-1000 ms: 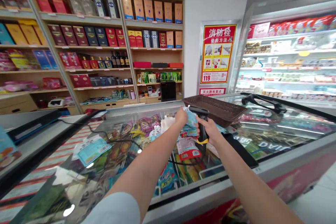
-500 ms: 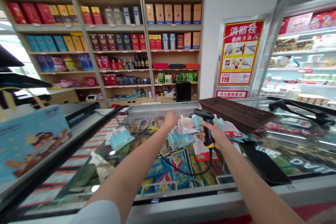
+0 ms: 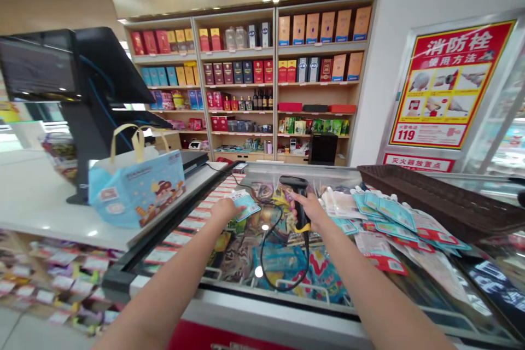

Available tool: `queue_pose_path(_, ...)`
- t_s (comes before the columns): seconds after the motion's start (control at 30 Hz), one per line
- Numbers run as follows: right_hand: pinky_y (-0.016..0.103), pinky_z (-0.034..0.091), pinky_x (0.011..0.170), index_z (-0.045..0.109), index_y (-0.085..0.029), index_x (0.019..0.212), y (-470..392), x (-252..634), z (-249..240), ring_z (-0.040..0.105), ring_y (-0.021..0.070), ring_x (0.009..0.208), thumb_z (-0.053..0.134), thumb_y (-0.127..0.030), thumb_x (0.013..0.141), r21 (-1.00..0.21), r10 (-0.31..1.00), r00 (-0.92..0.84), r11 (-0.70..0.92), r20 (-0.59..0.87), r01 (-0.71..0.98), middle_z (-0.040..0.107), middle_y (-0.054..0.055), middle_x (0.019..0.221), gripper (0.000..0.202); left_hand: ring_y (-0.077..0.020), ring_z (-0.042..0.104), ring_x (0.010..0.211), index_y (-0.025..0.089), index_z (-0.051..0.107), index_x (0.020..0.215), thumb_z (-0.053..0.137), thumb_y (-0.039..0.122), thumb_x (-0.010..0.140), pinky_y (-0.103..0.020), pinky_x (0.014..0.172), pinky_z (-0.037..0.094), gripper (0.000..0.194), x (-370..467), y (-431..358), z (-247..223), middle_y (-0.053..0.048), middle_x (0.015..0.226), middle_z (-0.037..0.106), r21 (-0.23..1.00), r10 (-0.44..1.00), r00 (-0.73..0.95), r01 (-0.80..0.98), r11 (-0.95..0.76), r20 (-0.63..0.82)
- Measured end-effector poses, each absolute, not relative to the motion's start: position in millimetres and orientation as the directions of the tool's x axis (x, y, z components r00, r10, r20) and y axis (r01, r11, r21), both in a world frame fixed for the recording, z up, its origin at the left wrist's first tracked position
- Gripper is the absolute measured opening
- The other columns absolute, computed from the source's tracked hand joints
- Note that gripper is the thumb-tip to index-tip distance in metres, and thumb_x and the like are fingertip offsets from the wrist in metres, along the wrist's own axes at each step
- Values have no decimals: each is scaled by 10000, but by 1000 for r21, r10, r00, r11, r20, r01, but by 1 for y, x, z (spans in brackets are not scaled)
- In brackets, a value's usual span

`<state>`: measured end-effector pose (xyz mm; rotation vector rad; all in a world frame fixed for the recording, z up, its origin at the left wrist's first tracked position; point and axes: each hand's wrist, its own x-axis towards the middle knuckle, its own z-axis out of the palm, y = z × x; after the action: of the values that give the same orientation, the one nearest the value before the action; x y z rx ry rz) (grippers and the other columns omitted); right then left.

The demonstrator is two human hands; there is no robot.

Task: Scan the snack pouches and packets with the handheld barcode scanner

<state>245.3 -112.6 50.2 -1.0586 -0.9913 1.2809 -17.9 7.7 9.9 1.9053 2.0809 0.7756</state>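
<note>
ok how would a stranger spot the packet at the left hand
Find the glass-topped case with red-and-white stripes along its left side. There, by the left hand, is a light blue packet with a white end. It is apart from the similar packets heaped beside the brown basket.

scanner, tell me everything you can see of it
The scanner is pistol-shaped and mostly black, with yellow at the foot of its grip; it looks like plastic. The right hand holds it by the grip, roughly upright above the freezer, its head jutting left. A black cable runs from its base and loops over the glass. Whether it is on, I can't tell.
</note>
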Motion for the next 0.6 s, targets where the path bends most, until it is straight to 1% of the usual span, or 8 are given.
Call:
queue_pose_path(0.07, 208, 427, 353, 505, -176, 592, -105, 231, 45, 470, 84, 328, 693, -402, 682, -973, 1000, 16, -13, -17, -230, 508, -40, 399, 308, -405, 572, 1134, 156, 652, 971, 744, 523, 564, -445, 879, 439, 556, -12, 9, 15, -274, 1192, 615, 364, 987, -150, 924, 119, 60)
queue_pose_path(0.13, 208, 427, 353, 509, -174, 582, -100, 223, 37, 471, 85, 328, 691, -408, 684, -974, 1000, 4, -25, -26, -224, 513, -36, 396, 313, -383, 560, 1169, 143, 642, 1039, 749, 460, 596, -412, 891, 448, 555, -6, 14, 23, -266, 1250, 589, 295, 990, -138, 946, 135, -12)
queue_pose_path(0.23, 214, 420, 345, 508, -172, 568, -98, 219, 23, 458, 86, 308, 675, -422, 702, -979, 997, 19, -67, -72, -193, 505, -33, 380, 329, -365, 579, 1153, 130, 632, 1077, 743, 345, 638, -389, 872, 465, 501, 1, 24, 30, -249, 1241, 603, 364, 984, -172, 914, 178, -50)
queue_pose_path(0.33, 220, 425, 348, 517, -168, 580, -100, 223, 10, 461, 87, 306, 692, -433, 693, -983, 996, 2, -93, -95, -157, 513, -33, 387, 337, -323, 609, 1120, 140, 642, 1040, 607, 220, 759, -373, 854, 471, 294, 6, 33, 27, -224, 1200, 634, 497, 969, -246, 845, 198, 34)
queue_pose_path(0.4, 216, 425, 354, 526, -162, 585, -102, 226, 5, 466, 86, 316, 702, -445, 686, -986, 995, -32, -94, -90, -137, 520, -30, 392, 348, -288, 631, 1084, 155, 641, 1015, 523, 174, 807, -348, 840, 470, 240, 9, 37, 21, -198, 1157, 660, 550, 958, -262, 820, 155, 120)
queue_pose_path(0.43, 213, 425, 357, 529, -160, 586, -103, 228, 3, 467, 85, 320, 702, -453, 686, -987, 995, -45, -91, -86, -129, 522, -28, 393, 355, -279, 636, 1070, 157, 633, 1021, 518, 191, 819, -339, 833, 468, 234, 10, 38, 18, -192, 1141, 668, 561, 953, -261, 817, 133, 154)
queue_pose_path(0.5, 213, 427, 362, 530, -158, 585, -104, 229, 2, 466, 82, 321, 693, -473, 689, -989, 995, -52, -87, -82, -120, 523, -28, 392, 370, -292, 635, 1063, 147, 616, 1039, 584, 301, 806, -335, 813, 469, 282, 13, 40, 13, -201, 1124, 670, 559, 946, -260, 822, 111, 194)
queue_pose_path(0.6, 218, 432, 368, 531, -160, 588, -106, 227, 4, 465, 82, 322, 680, -493, 690, -990, 995, -54, -89, -83, -114, 525, -29, 395, 379, -318, 637, 1045, 141, 635, 957, 723, 441, 674, -325, 778, 471, 421, 15, 41, 12, -203, 1056, 691, 506, 967, -203, 857, 99, 156)
